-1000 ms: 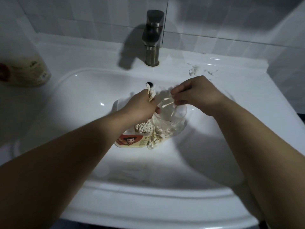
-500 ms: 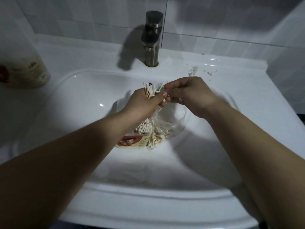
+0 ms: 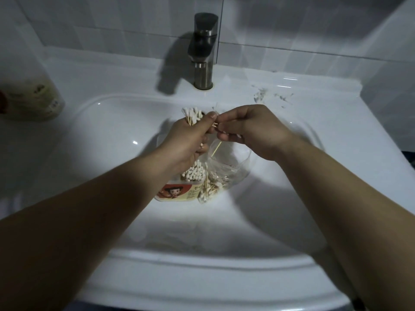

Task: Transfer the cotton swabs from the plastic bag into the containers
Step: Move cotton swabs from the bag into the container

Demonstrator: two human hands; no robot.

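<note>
My left hand (image 3: 186, 142) grips a bunch of cotton swabs (image 3: 192, 115) whose white tips fan out above my fist. Touching it from the right, my right hand (image 3: 251, 129) pinches a few thin swab sticks against the bunch. Below both hands, in the sink, stands a labelled container (image 3: 179, 191) filled with upright swabs. Beside it lies a crumpled clear plastic bag (image 3: 215, 185) holding loose swabs. A clear round container (image 3: 238, 160) sits to the right, with one swab stick leaning inside it.
The white sink basin (image 3: 116, 131) surrounds everything. A dark metal faucet (image 3: 203, 50) rises at the back. A pale bottle (image 3: 33, 102) lies on the counter at left. Grey smudges (image 3: 269, 96) mark the counter at back right.
My right hand rose from over the clear container and met my left hand. The bunch in my left hand has grown and fans out wider.
</note>
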